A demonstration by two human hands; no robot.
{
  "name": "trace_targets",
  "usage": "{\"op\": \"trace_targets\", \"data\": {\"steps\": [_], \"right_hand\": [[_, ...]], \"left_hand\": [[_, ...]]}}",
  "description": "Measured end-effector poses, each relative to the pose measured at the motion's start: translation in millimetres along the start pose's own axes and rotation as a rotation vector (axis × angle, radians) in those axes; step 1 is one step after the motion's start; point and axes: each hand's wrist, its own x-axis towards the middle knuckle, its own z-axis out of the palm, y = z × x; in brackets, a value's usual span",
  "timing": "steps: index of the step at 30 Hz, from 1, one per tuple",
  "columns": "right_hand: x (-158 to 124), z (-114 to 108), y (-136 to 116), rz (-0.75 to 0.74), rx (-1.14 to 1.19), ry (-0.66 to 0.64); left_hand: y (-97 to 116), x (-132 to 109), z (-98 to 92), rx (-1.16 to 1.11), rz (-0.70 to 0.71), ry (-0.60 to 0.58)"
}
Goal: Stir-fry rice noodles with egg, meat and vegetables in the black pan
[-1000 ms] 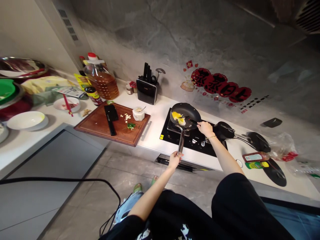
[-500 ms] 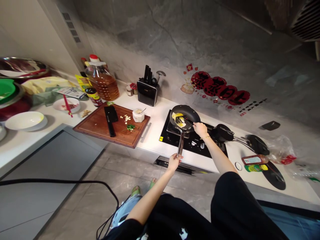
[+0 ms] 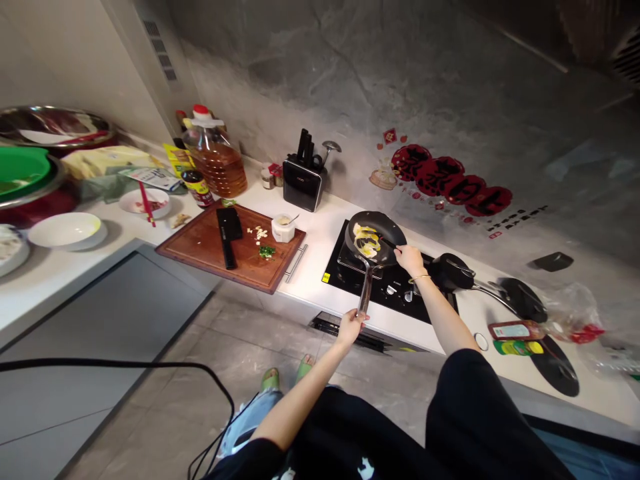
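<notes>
Left hand [image 3: 350, 325]: closed around the near end of the steel handle [image 3: 365, 292] of the frying pan [image 3: 387, 229]. Right hand [image 3: 411, 259]: fingers curled on a dark spatula [image 3: 389, 244], its blade in the pan against the yellow egg [image 3: 366, 240]. Pan: on the black hob [image 3: 334, 272], straight ahead of the left hand. The handle's long axis runs from the bowl back toward the person. The right hand is nearer the bowl, at its right rim. Left of hob: wooden cutting board [image 3: 200, 243] bearing a cleaver [image 3: 229, 233].

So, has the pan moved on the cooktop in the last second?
No. The pan sits in the same spot on the cooktop, left hand on its handle; only the camera shifted.
</notes>
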Motion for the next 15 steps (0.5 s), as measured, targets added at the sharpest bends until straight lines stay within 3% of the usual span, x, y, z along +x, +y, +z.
{"op": "trace_targets", "data": {"steps": [3,7,15], "right_hand": [[15.5,8.2,-8.7,0.040,0.001,-0.001],[17.9,4.9,0.0,0.026,0.009,-0.035],[-31.7,-40.7,42.0,-0.094,0.032,-0.054]], "left_hand": [[0.5,0.0,-0.3,0.008,0.006,0.000],[2.0,-0.7,-0.2,0.008,0.004,0.000],[3.1,-3.6,-1.5,0.013,0.011,-0.023]]}}
